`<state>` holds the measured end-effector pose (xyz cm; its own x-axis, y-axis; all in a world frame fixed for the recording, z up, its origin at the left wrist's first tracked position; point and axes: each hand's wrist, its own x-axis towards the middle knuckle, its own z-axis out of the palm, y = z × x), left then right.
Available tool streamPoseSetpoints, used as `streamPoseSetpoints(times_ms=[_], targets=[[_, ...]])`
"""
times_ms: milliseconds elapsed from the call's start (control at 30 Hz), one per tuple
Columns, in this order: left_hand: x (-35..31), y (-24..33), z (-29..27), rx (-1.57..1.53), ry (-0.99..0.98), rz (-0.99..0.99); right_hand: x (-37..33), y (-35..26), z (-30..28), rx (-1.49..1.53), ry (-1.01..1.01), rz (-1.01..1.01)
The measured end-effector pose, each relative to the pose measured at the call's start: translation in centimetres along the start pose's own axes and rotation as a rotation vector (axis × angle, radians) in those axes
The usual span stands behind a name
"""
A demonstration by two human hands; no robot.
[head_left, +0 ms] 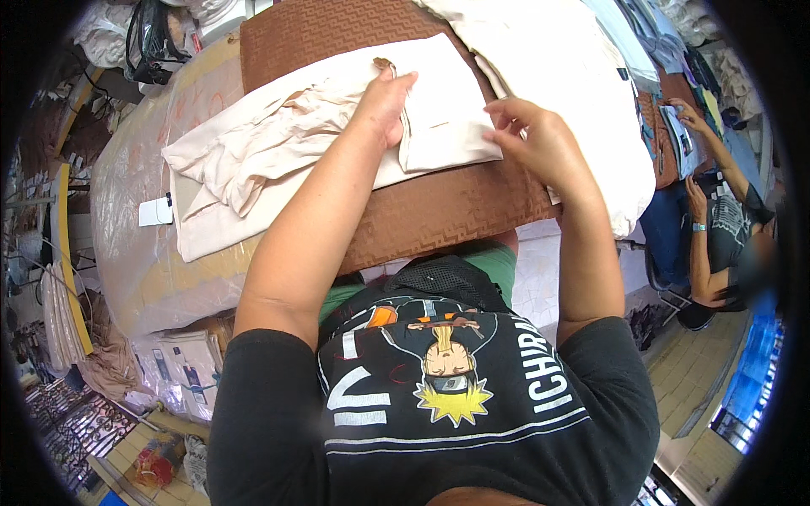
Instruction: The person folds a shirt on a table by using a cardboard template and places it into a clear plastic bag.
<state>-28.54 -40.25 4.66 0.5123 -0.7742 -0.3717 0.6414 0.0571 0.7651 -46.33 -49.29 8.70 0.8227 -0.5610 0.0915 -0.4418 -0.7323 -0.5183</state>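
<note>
A cream cloth garment [295, 118] lies folded on the brown patterned cloth [439, 202] covering the work surface. Its left part is bunched in wrinkles, while the right part has a smooth, turned-back section. My left hand [386, 108] rests on the garment beside the edge of that fold, its thumb and fingers apart. Near its fingertips shows a small brown piece [383, 63] that I cannot make out. At the garment's right end my right hand [540, 139] hovers with curved, spread fingers and nothing visible in them. A white tag [155, 212] sticks out at the garment's left edge.
White garments [582, 110] lie piled just right of my right hand. A large plastic-wrapped bale [126, 253] stands at the left. Far right, another person's hands [696, 194] touch light-blue folded clothes [680, 139]. A black bag [152, 51] sits at the upper left.
</note>
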Motion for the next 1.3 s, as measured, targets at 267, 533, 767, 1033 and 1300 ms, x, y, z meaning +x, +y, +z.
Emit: streamPoseSetpoints(times_ms=[267,533,767,1033,1300], targets=[[5.3,0.8,-2.4,0.175,0.125,0.149,-1.8,0.9,3.4,-0.126,0.124,-0.295],[4.9,1.4,-2.6,0.638,0.186,0.104,-2.1,1.2,2.7,-0.062,0.100,-0.127],[5.8,1.0,-3.8,0.897,0.219,0.125,-1.9,1.8,3.6,-0.084,0.134,-0.395],[0.6,1.2,-1.3,1.494,0.259,0.764,-2.4,1.9,3.1,-0.025,0.224,-0.244],[-7.0,-7.8,1.5,1.657,-0.009,0.794,0.3,2.1,2.5,-0.015,-0.111,0.254]])
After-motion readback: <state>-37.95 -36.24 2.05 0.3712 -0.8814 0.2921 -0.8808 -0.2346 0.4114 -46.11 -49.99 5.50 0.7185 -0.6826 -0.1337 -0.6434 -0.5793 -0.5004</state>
